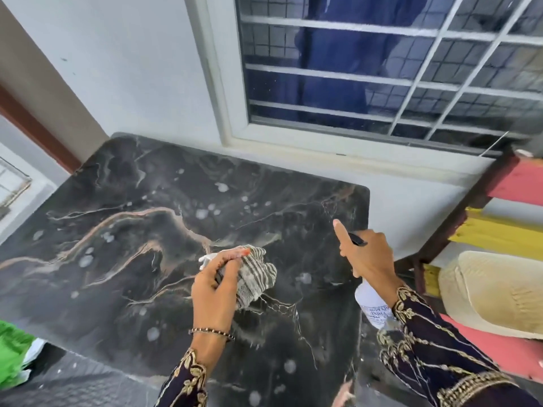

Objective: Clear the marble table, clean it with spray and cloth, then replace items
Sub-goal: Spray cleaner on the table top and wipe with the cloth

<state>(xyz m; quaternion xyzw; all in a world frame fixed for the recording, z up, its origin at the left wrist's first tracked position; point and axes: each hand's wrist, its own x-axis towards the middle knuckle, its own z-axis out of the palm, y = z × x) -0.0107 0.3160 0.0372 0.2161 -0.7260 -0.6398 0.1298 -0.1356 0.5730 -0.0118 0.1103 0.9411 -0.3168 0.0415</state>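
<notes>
The black marble table [123, 201] with pale veins fills the middle of the view; whitish spray droplets dot its top. My left hand [213, 286] grips a bunched grey-and-white striped cloth [255, 274] just above the table's centre. My right hand [365, 254] is closed around the neck of a white spray bottle [371, 304] over the table's right edge, index finger stretched out past the dark trigger. The bottle's nozzle is hidden behind the hand.
A white wall and a barred window [382, 69] stand behind the table. To the right is a bench with pink and yellow slats [499, 233] and a cream cushion [496, 292]. A green item [11, 353] lies at the lower left.
</notes>
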